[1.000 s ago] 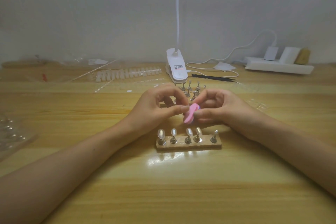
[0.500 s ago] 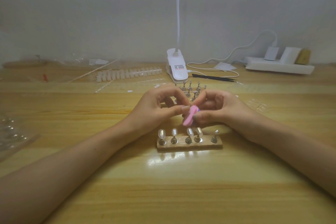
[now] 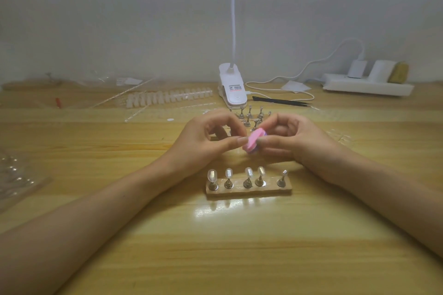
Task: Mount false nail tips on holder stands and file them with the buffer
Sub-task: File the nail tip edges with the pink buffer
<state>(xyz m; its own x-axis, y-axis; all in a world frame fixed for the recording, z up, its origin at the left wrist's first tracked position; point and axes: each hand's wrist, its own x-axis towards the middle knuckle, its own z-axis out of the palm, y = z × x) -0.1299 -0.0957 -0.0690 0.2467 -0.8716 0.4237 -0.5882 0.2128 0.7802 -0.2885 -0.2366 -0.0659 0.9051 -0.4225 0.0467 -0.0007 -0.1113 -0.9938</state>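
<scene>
My right hand [image 3: 292, 141] grips a small pink buffer [image 3: 254, 142] with a purple layer, held tilted above the table. My left hand [image 3: 203, 141] meets it from the left, thumb and forefinger pinching a false nail tip against the buffer's edge; the tip is almost hidden by the fingertips. In front of both hands lies a wooden holder base [image 3: 249, 191] with five metal stands. Four of them carry clear nail tips [image 3: 212, 175]. The rightmost stand [image 3: 282, 178] is bare.
Several loose metal stands [image 3: 251, 116] stand behind my hands. Further back are a white clip lamp [image 3: 232, 88], a strip of nail tips [image 3: 167, 98], black tweezers [image 3: 280, 101] and a white power strip [image 3: 366, 86]. Clear plastic packaging [image 3: 16, 175] lies at the left edge.
The buffer has shifted slightly up and tilted between my fingers; both hands stay together in the same spot above the holder base.
</scene>
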